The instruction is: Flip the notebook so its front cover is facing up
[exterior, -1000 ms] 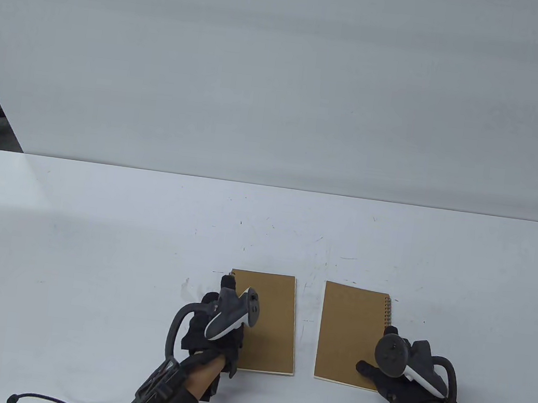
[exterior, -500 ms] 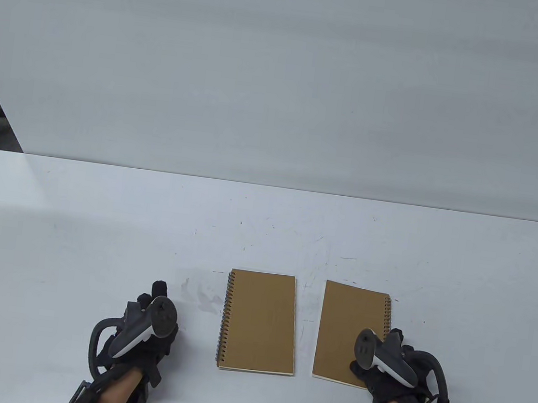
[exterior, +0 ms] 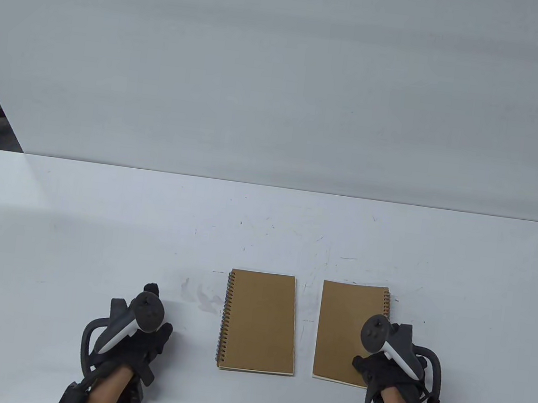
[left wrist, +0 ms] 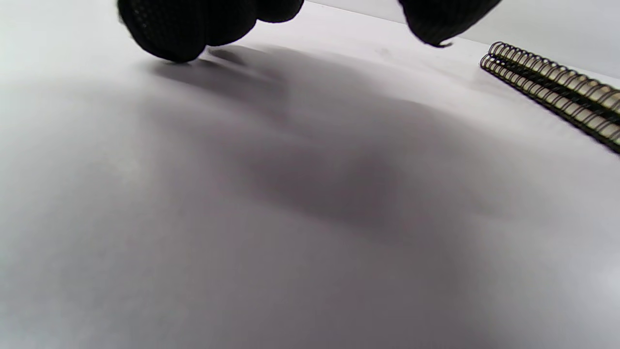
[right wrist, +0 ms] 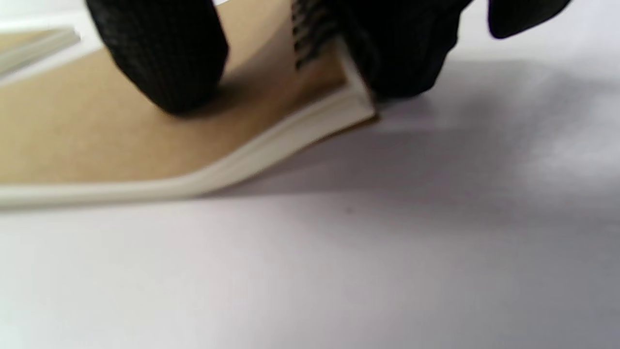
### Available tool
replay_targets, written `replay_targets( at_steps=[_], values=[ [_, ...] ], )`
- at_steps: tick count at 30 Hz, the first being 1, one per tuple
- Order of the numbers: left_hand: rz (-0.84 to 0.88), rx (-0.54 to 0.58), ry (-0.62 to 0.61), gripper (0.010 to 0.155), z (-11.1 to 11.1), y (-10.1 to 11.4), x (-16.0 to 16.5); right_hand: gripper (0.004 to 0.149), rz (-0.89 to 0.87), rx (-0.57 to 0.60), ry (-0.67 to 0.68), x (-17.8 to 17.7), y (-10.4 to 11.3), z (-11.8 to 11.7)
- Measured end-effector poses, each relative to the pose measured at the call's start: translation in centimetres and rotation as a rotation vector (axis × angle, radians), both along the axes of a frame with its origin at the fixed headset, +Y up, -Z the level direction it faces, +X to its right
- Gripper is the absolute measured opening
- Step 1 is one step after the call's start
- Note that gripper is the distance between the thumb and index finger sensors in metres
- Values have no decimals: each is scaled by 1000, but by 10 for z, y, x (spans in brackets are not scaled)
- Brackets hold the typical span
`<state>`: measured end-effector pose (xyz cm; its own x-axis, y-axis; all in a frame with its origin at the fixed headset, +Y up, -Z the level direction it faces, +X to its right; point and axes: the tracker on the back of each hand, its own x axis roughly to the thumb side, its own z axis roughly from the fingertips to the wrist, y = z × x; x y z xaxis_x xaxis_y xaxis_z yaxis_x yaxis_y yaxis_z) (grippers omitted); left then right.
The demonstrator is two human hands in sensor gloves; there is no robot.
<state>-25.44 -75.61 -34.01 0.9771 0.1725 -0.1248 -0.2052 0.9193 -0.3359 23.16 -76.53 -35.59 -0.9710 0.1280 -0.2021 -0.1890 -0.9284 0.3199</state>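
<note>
Two brown spiral notebooks lie side by side near the table's front. The left notebook (exterior: 260, 322) has its spiral on the left, which also shows in the left wrist view (left wrist: 557, 92). The right notebook (exterior: 344, 331) has its spiral on the right. My left hand (exterior: 148, 328) is on the table left of the left notebook and holds nothing; its fingers (left wrist: 184, 29) are just above the bare tabletop. My right hand (exterior: 374, 364) grips the right notebook's near right corner: the thumb (right wrist: 164, 63) presses on the cover (right wrist: 97, 126), and the fingers (right wrist: 402, 53) are at the spiral edge. That corner is raised off the table.
The white table (exterior: 101, 221) is scuffed, with a white backdrop behind its far edge. A narrow gap of bare table (exterior: 308, 327) separates the two notebooks. The hands are close to the table's front edge.
My left hand has left the left notebook and moved left onto the table. My right hand has stayed at the right notebook's near right corner, and that notebook has shifted slightly.
</note>
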Motion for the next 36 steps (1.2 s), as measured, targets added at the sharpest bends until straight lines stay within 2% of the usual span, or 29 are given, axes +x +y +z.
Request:
replay_targets(
  at_steps=[3,5,10,13,18,22,28,30,33,36],
  values=[
    [19,18,-8,89,2,4,-1,95,-113,37,-24,8,7,-2],
    [21,21,-17,89,3,6,0,88,-196,119,-61,9,18,-2],
    [32,14,-33,89,2,6,2,78,-347,315,-43,-9,69,-5],
    [34,5,-40,88,2,5,3,78,-279,393,32,-39,96,-5],
    [46,-5,-63,88,2,4,6,76,12,463,168,-106,120,0],
    [53,-2,-65,86,3,5,6,76,136,461,197,-154,122,-1],
    [80,5,-71,86,4,5,6,76,251,410,204,-212,104,-10],
    [89,10,-74,86,3,6,6,76,200,404,209,-226,98,-12],
    [98,3,-76,86,3,5,6,78,111,296,199,-243,82,-17],
    [101,-3,-76,86,4,6,6,79,67,243,175,-256,63,-23]
  ],
)
